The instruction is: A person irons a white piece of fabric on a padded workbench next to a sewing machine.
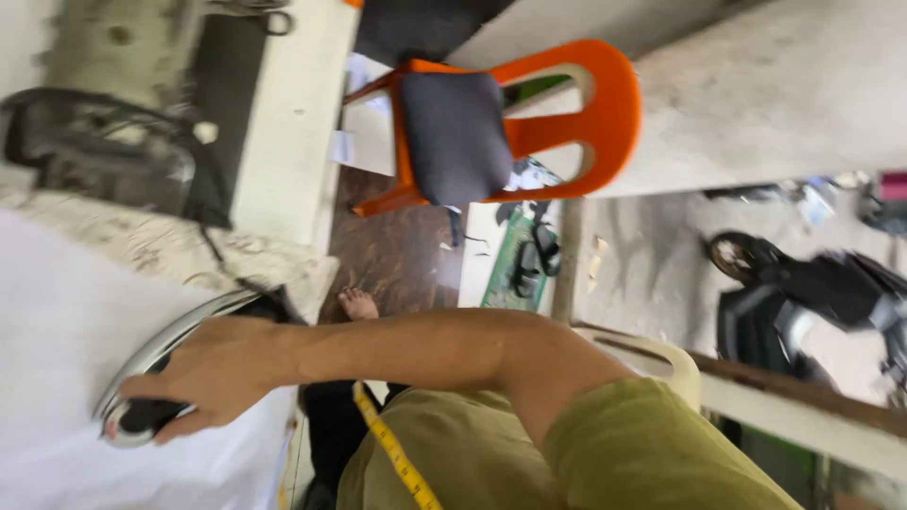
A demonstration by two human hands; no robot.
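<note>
At the bottom of the frame I see my olive-green sleeve and shirt, with a yellow measuring tape (395, 460) hanging down across it. From there my forearm stretches toward the lower left, and that hand (210, 371) (I cannot tell from this tilted view which of my two hands it is, and the other one is out of sight) is clenched around the dark handle of a clothes iron (156, 373), fingers wrapped over the grip, thumb underneath. The iron, with its shiny metal rim, rests on white cloth (66, 378) that fills the lower left and lies over a worn, padded surface (189, 250). Just beyond it, in the upper left, sits a dark sewing machine (104, 151) against a pale wall. Past the surface's edge a bare foot (358, 304) stands on the brown floor. Farther off, at upper centre, is an orange plastic chair (576, 104) with a dark cushion (455, 135), and at the far right a parked motorbike (812, 283).
</note>
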